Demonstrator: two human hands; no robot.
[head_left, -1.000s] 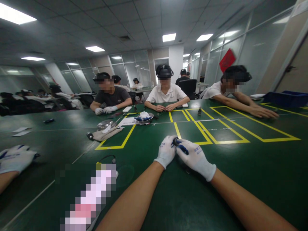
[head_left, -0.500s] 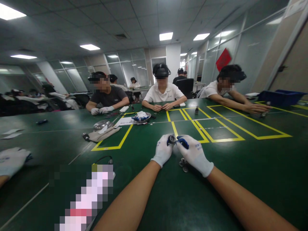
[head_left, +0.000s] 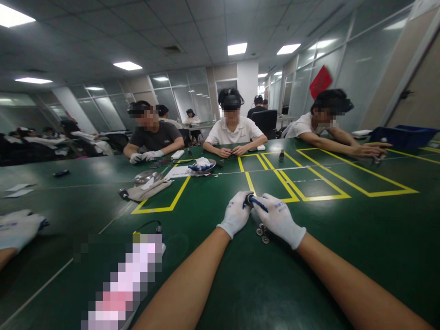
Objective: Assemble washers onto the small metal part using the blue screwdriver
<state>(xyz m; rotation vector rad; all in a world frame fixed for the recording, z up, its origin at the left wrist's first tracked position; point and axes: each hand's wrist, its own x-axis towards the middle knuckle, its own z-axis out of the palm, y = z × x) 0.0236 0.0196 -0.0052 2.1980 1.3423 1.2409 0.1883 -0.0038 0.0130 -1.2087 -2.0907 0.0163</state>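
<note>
Both my hands wear white gloves with blue fingertips and meet over the green table (head_left: 343,256). My left hand (head_left: 235,215) is curled around a small dark round metal part (head_left: 249,199) held at its fingertips. My right hand (head_left: 279,219) is closed too, its blue-tipped fingers pinching the same part from the right. Just below the hands, a few small silvery round pieces (head_left: 262,233) lie on the table between my wrists.
Yellow taped rectangles (head_left: 309,183) mark the table ahead. A metal dish with gloves (head_left: 202,164), a second dish on a cloth (head_left: 147,181) and a cable (head_left: 151,225) lie to the left. Three people sit opposite; another person's gloved hand (head_left: 19,227) rests far left. A blue bin (head_left: 402,135) stands at right.
My hands have stayed together on the small part, shifting slightly. The silvery pieces under my wrists, hidden a second ago, now show on the table. The view has tilted a little.
</note>
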